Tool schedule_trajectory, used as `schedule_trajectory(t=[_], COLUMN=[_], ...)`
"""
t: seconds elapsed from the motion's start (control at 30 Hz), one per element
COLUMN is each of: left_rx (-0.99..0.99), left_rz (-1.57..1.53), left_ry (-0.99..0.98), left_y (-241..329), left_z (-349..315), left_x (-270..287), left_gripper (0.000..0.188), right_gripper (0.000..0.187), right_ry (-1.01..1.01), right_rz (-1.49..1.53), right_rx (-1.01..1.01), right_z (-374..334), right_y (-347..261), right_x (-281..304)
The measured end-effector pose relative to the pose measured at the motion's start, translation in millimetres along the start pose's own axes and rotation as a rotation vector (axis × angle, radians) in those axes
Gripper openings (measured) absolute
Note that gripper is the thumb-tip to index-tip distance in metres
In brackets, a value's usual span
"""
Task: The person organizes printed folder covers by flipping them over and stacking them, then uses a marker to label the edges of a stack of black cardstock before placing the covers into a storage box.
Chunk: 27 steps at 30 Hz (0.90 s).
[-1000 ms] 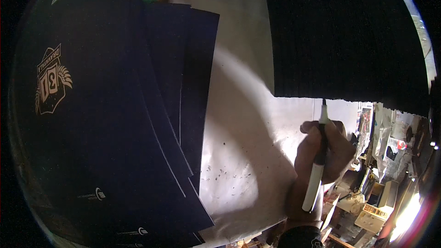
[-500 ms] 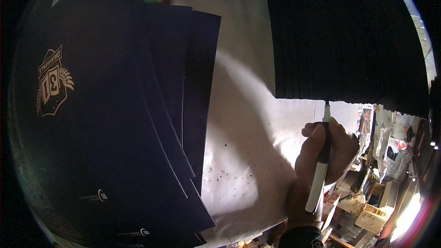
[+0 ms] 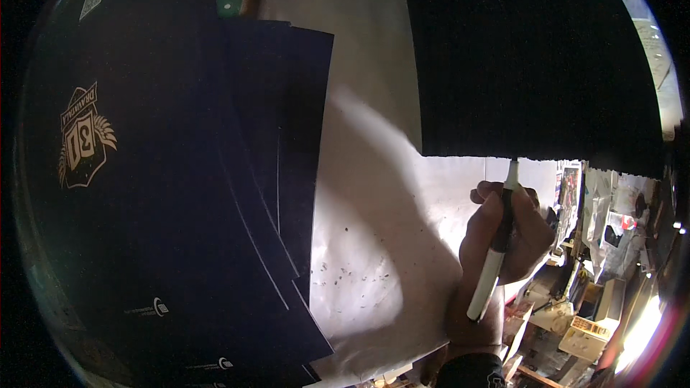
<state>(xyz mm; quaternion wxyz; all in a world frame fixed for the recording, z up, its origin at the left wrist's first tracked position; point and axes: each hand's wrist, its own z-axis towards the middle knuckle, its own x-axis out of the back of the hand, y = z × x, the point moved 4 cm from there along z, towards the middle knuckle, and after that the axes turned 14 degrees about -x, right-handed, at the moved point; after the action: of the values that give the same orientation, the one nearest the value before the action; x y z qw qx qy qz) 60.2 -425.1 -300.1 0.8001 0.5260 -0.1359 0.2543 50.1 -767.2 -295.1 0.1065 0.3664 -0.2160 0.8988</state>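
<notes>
My right hand (image 3: pixel 507 233) is closed round a marker pen (image 3: pixel 486 284) with a white barrel and a dark grip part. The pen slants upward, its tip end at the lower edge of a thick black stack of sheets (image 3: pixel 535 57). Whether the tip touches that edge cannot be made out, as it merges with the black. Fine lines run down the stack like the edges of many layers. My left hand is out of the picture.
Dark blue printed covers (image 3: pixel 165 194) lie overlapped on the left, with a pale crest on top. Between them and the stack spreads a silvery white sheet (image 3: pixel 366 244) with dark specks. At lower right, beyond the table, are a beige box-like device (image 3: pixel 586 334) and a bright lamp (image 3: pixel 638 338).
The marker pen has tilted a little, its back end swinging left. My right hand stays shut on it near the stack's edge. The whole view has shifted slightly.
</notes>
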Motion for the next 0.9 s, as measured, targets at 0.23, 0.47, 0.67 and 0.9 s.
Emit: schedule_trajectory(t=[0.23, 0.47, 0.67, 0.9], left_rx=[0.012, -0.003, 0.027, 0.005], left_rz=[-0.025, -0.029, -0.019, -0.066], left_ry=[-0.044, -0.019, 0.042, -0.033], left_y=[2, 1, 0, -1], left_z=[-2, 1, 0, -3], left_x=[-3, -3, 0, 0], left_gripper=[0.032, 0.033, 0.032, 0.031], right_gripper=[0.034, 0.041, 0.018, 0.012], right_ry=[0.041, -0.011, 0.036, 0.133], right_rz=[0.046, 0.033, 0.024, 0.147], right_rx=[0.143, 0.159, -0.233, -0.170], right_z=[-1, 4, -5, -3], right_y=[2, -1, -5, -6], right_x=[2, 3, 7, 3])
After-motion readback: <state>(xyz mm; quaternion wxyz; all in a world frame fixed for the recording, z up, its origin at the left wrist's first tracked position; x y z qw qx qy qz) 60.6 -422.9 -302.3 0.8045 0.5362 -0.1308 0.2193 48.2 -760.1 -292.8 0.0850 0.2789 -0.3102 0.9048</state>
